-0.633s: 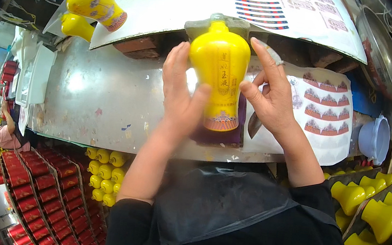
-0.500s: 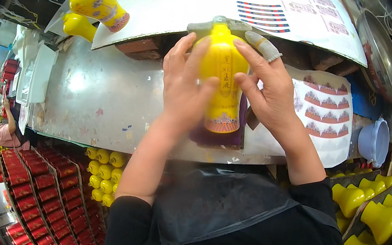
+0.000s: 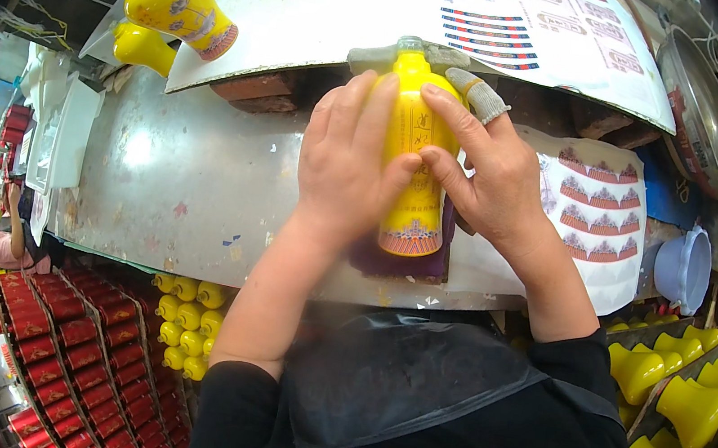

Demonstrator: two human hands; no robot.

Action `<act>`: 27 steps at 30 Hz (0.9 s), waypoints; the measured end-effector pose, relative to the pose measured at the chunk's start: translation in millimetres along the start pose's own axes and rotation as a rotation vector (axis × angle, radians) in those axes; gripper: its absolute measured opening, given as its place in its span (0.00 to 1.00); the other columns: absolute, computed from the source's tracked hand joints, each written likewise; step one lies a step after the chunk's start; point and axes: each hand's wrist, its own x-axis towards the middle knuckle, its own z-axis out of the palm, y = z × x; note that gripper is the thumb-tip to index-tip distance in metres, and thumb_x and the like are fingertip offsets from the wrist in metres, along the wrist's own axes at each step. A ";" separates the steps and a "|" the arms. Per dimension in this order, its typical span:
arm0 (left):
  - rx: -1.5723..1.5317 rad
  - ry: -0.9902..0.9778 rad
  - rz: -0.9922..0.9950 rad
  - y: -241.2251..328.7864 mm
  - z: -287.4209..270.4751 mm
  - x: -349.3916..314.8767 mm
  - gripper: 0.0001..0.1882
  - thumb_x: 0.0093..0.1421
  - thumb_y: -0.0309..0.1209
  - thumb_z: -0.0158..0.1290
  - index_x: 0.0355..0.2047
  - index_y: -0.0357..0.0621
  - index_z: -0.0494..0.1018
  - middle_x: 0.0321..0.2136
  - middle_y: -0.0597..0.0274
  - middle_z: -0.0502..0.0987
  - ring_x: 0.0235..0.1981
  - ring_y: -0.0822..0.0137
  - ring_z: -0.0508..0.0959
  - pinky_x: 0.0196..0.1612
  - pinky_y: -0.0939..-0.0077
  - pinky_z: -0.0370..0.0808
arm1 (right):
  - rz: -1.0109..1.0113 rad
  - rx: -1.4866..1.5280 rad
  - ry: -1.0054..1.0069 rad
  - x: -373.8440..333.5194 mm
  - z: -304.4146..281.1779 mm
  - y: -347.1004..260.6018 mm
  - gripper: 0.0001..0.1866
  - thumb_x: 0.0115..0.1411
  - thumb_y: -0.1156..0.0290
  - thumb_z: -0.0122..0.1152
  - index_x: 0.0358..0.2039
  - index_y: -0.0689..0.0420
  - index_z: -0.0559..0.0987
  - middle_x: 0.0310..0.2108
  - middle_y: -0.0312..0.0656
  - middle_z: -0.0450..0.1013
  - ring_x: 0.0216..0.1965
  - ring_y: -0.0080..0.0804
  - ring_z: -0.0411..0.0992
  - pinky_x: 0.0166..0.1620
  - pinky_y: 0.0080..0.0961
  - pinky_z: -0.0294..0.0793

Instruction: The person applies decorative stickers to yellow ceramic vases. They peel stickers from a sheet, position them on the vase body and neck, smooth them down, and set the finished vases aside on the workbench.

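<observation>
A glossy yellow bottle (image 3: 414,222) lies on its side in front of me, its clear neck pointing away. Dark lettering runs down its face and a patterned band circles its base. My left hand (image 3: 347,145) lies along the bottle's left side with fingers stretched out flat and the thumb on its face. On the right side, my right hand (image 3: 501,175) grips the bottle, index finger and thumb pressed on the lettered face. A grey knit finger cover (image 3: 484,97) sits on one of its fingers. Beneath the bottle is a purple pad (image 3: 399,264); a grey rest supports the neck end.
Printed decal sheets lie on the raised white board (image 3: 316,1) and right on the metal table (image 3: 175,173). Two yellow bottles (image 3: 184,6) stand at the far left. A lavender basin (image 3: 682,268), racked yellow bottles (image 3: 697,413) and red boxes (image 3: 61,348) surround the table. Another person (image 3: 8,237) is far left.
My left hand has moved right onto the bottle's side. The bottle has turned slightly, so its lettering sits differently. My right hand has stayed nearly in place on it.
</observation>
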 end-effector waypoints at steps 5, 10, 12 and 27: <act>0.056 -0.017 0.042 -0.1 0.2 1.0 0.35 0.67 0.53 0.51 0.64 0.40 0.68 0.61 0.42 0.67 0.59 0.43 0.68 0.65 0.50 0.64 | -0.005 0.024 -0.018 1.5 -1.1 3.2 0.27 0.64 0.63 0.68 0.63 0.52 0.77 0.56 0.58 0.74 0.52 0.54 0.78 0.51 0.37 0.80; 0.044 -0.022 0.041 -1.0 2.1 -0.5 0.35 0.67 0.53 0.50 0.66 0.40 0.66 0.61 0.43 0.67 0.59 0.42 0.68 0.65 0.50 0.64 | -0.058 0.063 0.068 3.8 4.4 7.4 0.28 0.63 0.57 0.67 0.64 0.45 0.76 0.39 0.55 0.75 0.35 0.51 0.80 0.36 0.38 0.80; 0.035 -0.016 0.035 -0.9 2.8 -1.0 0.36 0.67 0.54 0.49 0.66 0.40 0.66 0.61 0.43 0.67 0.59 0.42 0.68 0.65 0.50 0.64 | -0.059 0.086 0.097 2.6 7.4 8.0 0.29 0.63 0.56 0.67 0.64 0.44 0.75 0.37 0.54 0.76 0.32 0.50 0.80 0.34 0.38 0.81; -0.117 -0.023 -0.047 0.3 7.4 -7.9 0.48 0.61 0.55 0.58 0.70 0.33 0.56 0.65 0.37 0.62 0.66 0.38 0.61 0.70 0.46 0.56 | 0.769 1.355 0.085 5.6 -34.8 50.8 0.12 0.68 0.71 0.60 0.49 0.60 0.76 0.42 0.40 0.78 0.44 0.26 0.78 0.51 0.22 0.79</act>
